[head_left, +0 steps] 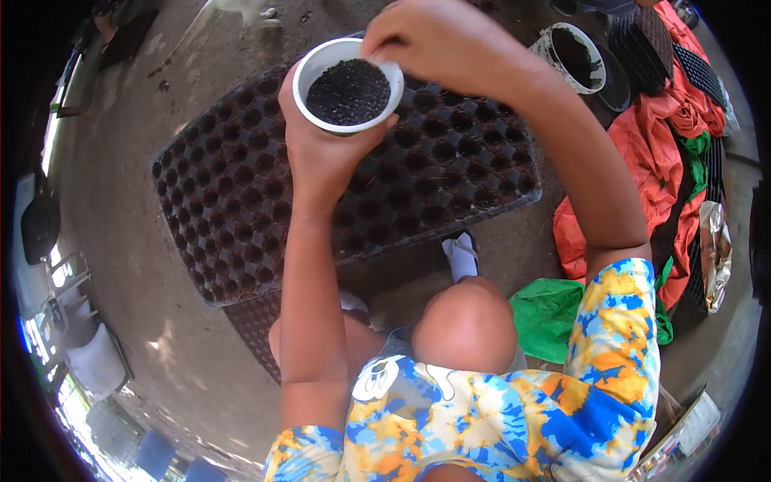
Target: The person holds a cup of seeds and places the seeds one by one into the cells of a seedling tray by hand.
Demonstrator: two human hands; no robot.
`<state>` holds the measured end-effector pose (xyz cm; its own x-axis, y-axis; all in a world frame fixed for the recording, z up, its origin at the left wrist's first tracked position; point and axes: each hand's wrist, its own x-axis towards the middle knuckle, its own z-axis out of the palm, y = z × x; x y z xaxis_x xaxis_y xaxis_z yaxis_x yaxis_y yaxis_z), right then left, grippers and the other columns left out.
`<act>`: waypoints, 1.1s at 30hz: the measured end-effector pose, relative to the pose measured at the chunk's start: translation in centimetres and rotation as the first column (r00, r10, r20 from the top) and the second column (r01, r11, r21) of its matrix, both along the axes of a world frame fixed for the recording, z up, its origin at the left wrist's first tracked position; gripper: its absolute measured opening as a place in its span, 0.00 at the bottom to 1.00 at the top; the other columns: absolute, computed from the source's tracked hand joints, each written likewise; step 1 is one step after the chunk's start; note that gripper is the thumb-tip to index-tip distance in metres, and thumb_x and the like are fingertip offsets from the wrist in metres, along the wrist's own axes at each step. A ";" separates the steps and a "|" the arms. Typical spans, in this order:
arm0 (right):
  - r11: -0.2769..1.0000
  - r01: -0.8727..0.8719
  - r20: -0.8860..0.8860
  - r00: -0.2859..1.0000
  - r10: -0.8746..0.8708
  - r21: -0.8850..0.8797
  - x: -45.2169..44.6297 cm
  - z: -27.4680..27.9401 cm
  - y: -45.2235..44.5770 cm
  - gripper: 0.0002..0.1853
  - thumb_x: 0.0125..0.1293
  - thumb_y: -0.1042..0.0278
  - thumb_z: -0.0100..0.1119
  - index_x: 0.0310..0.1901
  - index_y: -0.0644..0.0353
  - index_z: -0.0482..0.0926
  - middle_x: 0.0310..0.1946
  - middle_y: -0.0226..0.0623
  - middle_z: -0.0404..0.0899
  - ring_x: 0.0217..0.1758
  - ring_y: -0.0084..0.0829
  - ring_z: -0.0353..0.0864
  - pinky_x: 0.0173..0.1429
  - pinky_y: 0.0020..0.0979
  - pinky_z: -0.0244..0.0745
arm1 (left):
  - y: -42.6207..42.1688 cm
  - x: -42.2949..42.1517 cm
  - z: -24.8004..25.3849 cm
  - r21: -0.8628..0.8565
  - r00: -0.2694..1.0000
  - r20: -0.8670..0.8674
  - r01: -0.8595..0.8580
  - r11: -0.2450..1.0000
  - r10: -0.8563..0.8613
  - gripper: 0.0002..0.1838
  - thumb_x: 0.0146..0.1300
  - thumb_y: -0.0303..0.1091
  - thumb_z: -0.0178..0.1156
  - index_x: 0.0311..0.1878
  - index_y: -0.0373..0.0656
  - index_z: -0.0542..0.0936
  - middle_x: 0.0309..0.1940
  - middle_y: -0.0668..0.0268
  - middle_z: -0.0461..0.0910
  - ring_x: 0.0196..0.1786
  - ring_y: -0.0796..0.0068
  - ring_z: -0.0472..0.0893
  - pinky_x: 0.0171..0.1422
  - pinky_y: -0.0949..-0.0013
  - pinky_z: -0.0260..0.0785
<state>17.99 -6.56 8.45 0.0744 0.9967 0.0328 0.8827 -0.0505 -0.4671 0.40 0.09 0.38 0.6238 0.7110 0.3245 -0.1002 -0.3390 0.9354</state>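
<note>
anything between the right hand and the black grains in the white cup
Nothing visible: the white cup is open-topped, with the black grains exposed and the right hand at its rim. The left hand holds the cup from outside, clear of the opening.

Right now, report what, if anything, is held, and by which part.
The left hand holds the white cup of dark grains around its outside. Whether the right hand holds anything cannot be told.

Top centre, the cup [320,63] is smooth white plastic, faintly glossy. Mid-frame, the tray [418,210] looks like dark plastic. Far right, the packet [711,251] is shiny and foil-like. Left, the floor [173,353] looks rough, mostly matt.
</note>
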 end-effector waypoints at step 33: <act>0.982 0.125 -0.003 0.992 -0.127 -0.139 6.0 -6.1 1.3 0.08 0.59 0.67 0.61 0.40 0.57 0.84 0.30 0.37 0.86 0.29 0.35 0.84 0.37 0.36 0.78 | 0.7 -1.3 0.9 -0.141 0.999 -0.009 -0.044 0.989 0.043 0.54 0.37 0.25 0.80 0.68 0.35 0.58 0.60 0.58 0.71 0.63 0.67 0.73 0.70 0.64 0.64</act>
<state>24.03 -5.24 2.33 0.1992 0.9742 -0.1062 0.8596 -0.2258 -0.4584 -0.87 0.84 1.24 0.5928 0.7761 0.2149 -0.0823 -0.2071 0.9748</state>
